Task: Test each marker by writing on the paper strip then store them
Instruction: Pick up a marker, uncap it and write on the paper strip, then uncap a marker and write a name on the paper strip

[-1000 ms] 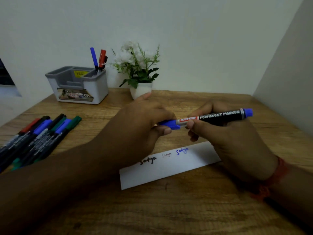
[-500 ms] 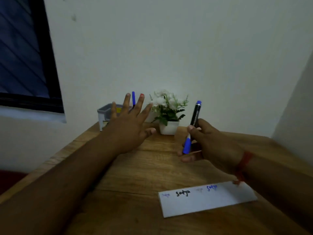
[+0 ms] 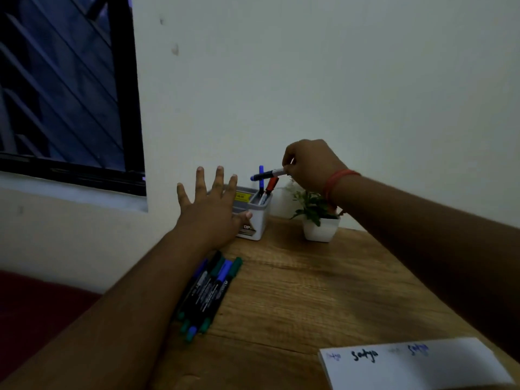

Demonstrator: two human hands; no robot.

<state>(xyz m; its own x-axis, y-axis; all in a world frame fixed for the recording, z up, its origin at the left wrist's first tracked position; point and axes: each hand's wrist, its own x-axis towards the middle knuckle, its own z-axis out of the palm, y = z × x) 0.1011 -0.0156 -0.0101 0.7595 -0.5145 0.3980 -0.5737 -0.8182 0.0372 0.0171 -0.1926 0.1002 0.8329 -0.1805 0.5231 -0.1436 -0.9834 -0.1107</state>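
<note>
right hand (image 3: 311, 164): i pinch the blue marker (image 3: 268, 174) just above the holder (image 3: 254, 213).
left hand (image 3: 209, 208): fingers spread, holding nothing, at the holder's front.
done: two markers stored, names on the paper strip (image 3: 416, 364).
left: a pile of markers (image 3: 209, 291) on the table (image 3: 309, 291).

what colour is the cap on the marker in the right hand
Blue, on the marker that the right hand holds; head view.

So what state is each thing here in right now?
right hand: raised, fingers gripping the blue marker
blue marker: capped, held roughly level above the organizer
left hand: fingers spread, in front of the organizer
organizer: upright, two markers standing in it
loose markers: capped, lying together
paper strip: flat, written on
</note>
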